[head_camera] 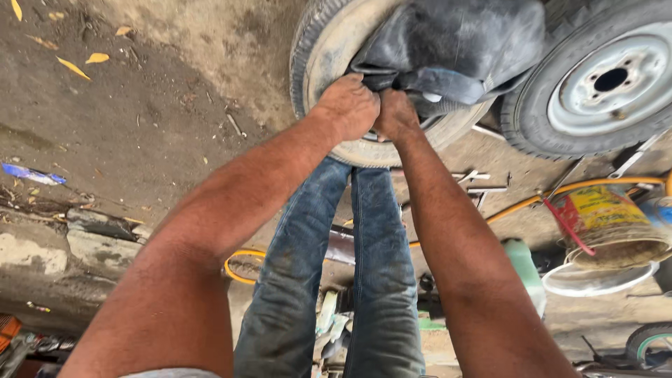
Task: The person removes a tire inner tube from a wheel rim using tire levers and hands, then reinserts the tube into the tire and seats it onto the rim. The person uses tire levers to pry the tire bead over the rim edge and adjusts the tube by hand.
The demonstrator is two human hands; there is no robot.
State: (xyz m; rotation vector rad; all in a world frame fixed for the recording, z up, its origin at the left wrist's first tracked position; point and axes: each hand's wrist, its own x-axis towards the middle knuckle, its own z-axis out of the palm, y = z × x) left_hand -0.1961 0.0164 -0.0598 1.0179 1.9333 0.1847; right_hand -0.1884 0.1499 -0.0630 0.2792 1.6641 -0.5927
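Your left hand [348, 106] and right hand [395, 115] side by side, both fists closed on the black inner tube [455, 45], tyre [329, 49] beneath, your jeans [336, 266] below.

Spare wheel [607, 80] crowds right; dirt ground [161, 112] open left.

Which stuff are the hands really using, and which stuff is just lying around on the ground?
In use:
left hand and right hand, both gripping the black inner tube
worn tyre that the tube sits in

Lying about:
wheel with grey rim
yellow hose
dirty bucket
yellow leaves
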